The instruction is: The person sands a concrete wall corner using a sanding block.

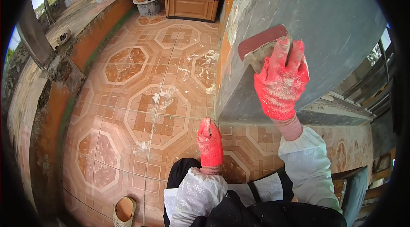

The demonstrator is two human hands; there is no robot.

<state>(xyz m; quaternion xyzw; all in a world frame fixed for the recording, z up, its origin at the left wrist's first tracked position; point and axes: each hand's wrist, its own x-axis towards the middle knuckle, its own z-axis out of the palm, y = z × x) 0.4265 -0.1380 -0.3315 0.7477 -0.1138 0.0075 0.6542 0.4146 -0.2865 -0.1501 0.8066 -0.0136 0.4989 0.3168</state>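
My right hand (282,79), in a dusty red knit glove, grips a block wrapped in reddish-brown sandpaper (264,41). The sandpaper lies at the grey painted wall (326,34), near its corner; whether it presses on the surface is partly hidden by my hand. My left hand (209,142), in a matching red glove, is above my lap near the foot of the wall. Its fingers are curled in, and nothing shows in them.
Patterned floor tiles (173,121) bear white dust and flakes. A low orange and green wall (93,37) runs along the left. At the back stand a bucket (149,7) with a checkered board on it and a wooden cabinet (192,5). A slipper (124,211) lies bottom left.
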